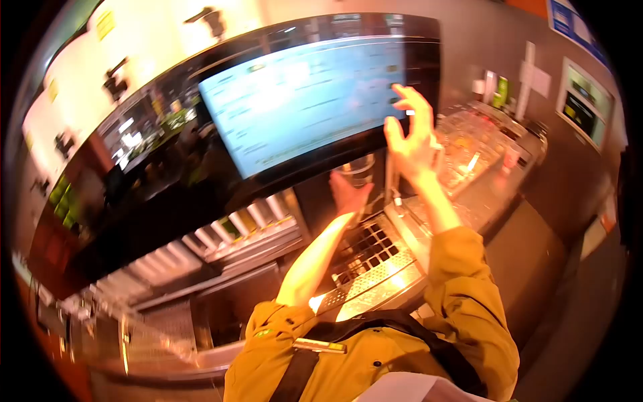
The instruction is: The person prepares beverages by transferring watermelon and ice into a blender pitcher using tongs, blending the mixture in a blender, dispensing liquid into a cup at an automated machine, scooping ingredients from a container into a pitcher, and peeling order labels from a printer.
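Note:
A wide dark display with a lit pale-blue screen (301,100) hangs in front of me. My right hand (414,137) is raised at the screen's right edge, fingers apart and nothing in them; whether a fingertip touches the screen I cannot tell. Below the screen's lower edge, my left hand (350,194) is wrapped round a clear cup (360,167), whose top is partly behind the display. Under that hand lies a metal grid (367,251) set in the counter.
Right of my right hand stands a clear container of small glossy pieces (462,144) on a metal counter (492,191). Upright light tubes (244,221) line a rack at lower left. A green item (500,92) stands at the back right. A framed panel (584,102) is on the right wall.

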{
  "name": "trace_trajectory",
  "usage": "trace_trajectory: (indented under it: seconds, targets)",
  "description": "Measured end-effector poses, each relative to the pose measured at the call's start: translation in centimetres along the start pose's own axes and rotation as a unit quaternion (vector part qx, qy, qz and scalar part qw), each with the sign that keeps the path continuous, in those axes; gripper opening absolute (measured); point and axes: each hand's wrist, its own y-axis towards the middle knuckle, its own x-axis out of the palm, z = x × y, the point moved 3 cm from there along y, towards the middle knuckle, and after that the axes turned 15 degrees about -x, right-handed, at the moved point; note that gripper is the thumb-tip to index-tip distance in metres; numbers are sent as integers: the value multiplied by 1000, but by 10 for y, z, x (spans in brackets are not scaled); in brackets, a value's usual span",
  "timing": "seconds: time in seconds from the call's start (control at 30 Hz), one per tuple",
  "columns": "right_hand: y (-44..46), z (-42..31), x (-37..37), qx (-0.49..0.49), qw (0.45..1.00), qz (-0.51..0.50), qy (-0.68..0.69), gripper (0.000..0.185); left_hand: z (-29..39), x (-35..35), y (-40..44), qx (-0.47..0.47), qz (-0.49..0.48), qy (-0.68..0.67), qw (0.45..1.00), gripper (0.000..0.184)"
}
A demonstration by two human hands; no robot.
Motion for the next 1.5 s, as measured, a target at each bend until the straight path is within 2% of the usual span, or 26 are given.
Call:
trace_trajectory:
  seconds: [0.07, 0.17, 0.27, 0.4, 0.5, 0.57, 0.63, 0.7, 0.77, 0.8, 0.9, 0.97, 1.03, 1.1, 1.17, 1.23, 1.3, 1.37, 1.5]
  targets:
    - [2, 7, -3, -26, 998, -23, -49, 35, 0, 0, 2, 24, -22, -36, 999, 91]
    - [7, 11, -5, -4, 999, -22, -46, 26, 4, 1, 0, 32, -24, -72, 997, 88]
    - [8, 13, -2, -52, 997, -24, -49, 20, 2, 1, 4, 19, -49, -65, 997, 88]
    - [5, -7, 13, -125, 986, -104, -41, 17, 4, -1, 4, 23, -67, -63, 995, 90]
    - [-29, -13, 12, -126, 983, -128, -47, 14, 0, 2, 10, 92, -32, -86, 991, 91]
    - [-60, -16, 2, -110, 985, -128, -40, 12, 4, -1, 9, 96, -35, -70, 992, 87]
    - [-64, -19, -5, -93, 988, -119, -23, 11, -17, 8, 18, 77, -63, -104, 990, 103]
    - [-47, -22, -2, -99, 989, -107, -24, 15, -19, 14, 24, 137, -58, -131, 980, 101]
    - [-33, -21, 5, -113, 989, -93, -11, 17, -6, 0, 9, 85, -37, -82, 992, 100]
    - [-26, -19, 8, -118, 989, -90, -14, 18, -3, -3, 8, 94, -39, -86, 991, 98]
    - [-12, -12, 11, -111, 992, -57, -34, 16, 8, -13, 2, 59, -80, -57, 993, 99]
    - [-5, -3, 10, -83, 995, -35, -41, 17, 4, -12, 4, 77, -29, -33, 996, 95]
    - [2, 4, 7, -61, 995, -22, -76, 18, -11, 0, 12, 107, -24, -12, 994, 91]
    - [2, 14, 6, -30, 997, -4, -65, 17, -8, 0, 13, 120, -38, -75, 989, 86]
    - [3, 17, 3, -23, 998, -4, -66, 17, -5, 14, 9, 112, -67, -81, 988, 87]
    - [8, 12, 3, -38, 997, -3, -69, 15, -10, 2, 13, 91, -51, -87, 991, 87]
    - [9, 2, 4, -48, 997, -24, -55, 15, 0, -3, 7, 111, -41, -100, 988, 98]
    - [5, -6, 9, -65, 997, -32, -30, 16, 2, -6, 6, 86, -39, -66, 993, 99]
    - [3, -18, 15, -88, 994, -56, -32, 15, 7, -12, 2, 58, -40, -82, 994, 96]
